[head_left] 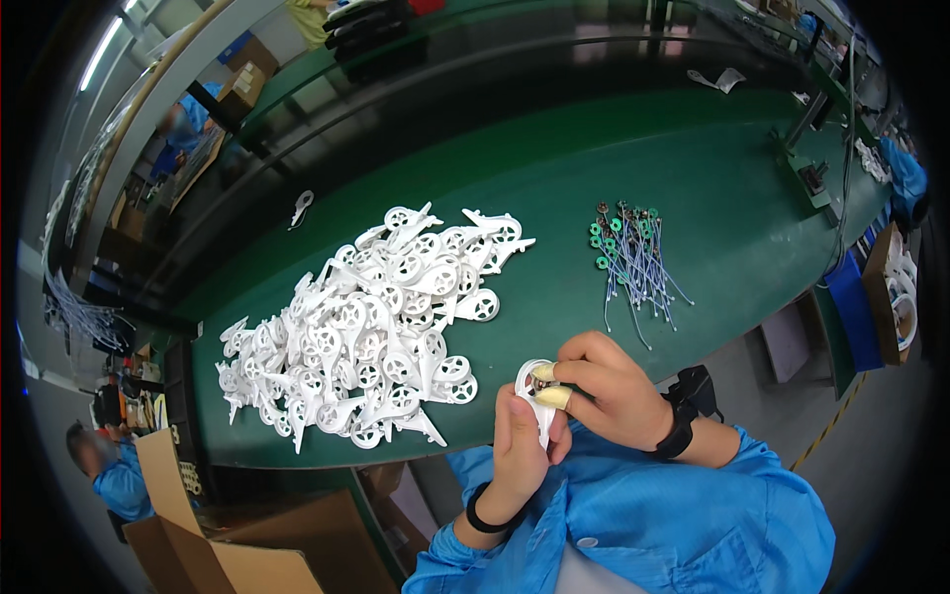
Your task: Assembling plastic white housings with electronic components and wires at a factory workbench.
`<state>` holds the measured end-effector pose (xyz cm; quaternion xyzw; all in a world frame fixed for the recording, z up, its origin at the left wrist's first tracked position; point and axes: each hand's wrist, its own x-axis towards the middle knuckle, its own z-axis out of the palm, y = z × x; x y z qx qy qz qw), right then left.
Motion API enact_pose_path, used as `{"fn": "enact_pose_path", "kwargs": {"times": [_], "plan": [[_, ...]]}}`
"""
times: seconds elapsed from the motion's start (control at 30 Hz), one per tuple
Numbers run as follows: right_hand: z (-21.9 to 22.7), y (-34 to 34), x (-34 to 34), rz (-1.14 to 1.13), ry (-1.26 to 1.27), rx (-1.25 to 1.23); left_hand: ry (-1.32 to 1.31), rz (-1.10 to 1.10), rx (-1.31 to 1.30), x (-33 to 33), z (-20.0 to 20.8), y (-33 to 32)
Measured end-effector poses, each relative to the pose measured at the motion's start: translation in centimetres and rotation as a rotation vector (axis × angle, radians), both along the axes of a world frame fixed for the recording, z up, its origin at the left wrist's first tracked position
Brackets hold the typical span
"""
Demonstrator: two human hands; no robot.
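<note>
My left hand (518, 445) is closed around the narrow end of a white plastic part with a ring-shaped head (524, 371), held up at the table's near edge. At the ring, my right hand (618, 396) pinches with yellow-covered thumb and finger. Something small and dark shows inside the ring beside those fingertips, too covered to name. Left of my hands lies a big heap of similar white plastic parts (381, 297), each with a spoked round head and a tapered tail. Beyond my right hand is a bunch of thin bluish wires (643, 272) with small green round pieces at their far ends.
The green table (554, 198) curves across the view. A lone white part (302, 208) lies beyond the heap. Below the table at left stands an open cardboard box (267, 564). A blue bin (849, 312) stands at right. A person in blue (121, 482) is at far left.
</note>
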<state>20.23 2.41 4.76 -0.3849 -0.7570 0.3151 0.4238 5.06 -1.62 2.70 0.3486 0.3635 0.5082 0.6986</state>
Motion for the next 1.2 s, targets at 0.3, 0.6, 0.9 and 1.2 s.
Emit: {"fn": "enact_pose_path", "kwargs": {"times": [0.3, 0.6, 0.9, 1.2], "plan": [[-2.7, 0.0, -1.6, -0.082, 0.068, -0.026, 0.316, 0.130, 0.191, 0.1, -2.6, -0.2], [-1.7, 1.0, -3.1, -0.093, 0.038, -0.071, 0.331, 0.083, 0.183, -1.5, -2.0, 0.8], [-1.5, 7.0, -1.8, 0.067, 0.432, -0.484, 0.323, 0.219, 0.105, -7.1, -1.2, 0.2], [-3.1, 18.9, 7.7, -0.546, 0.087, -0.288, 1.534, 0.974, 0.147, -21.1, -3.8, 0.1]]}}
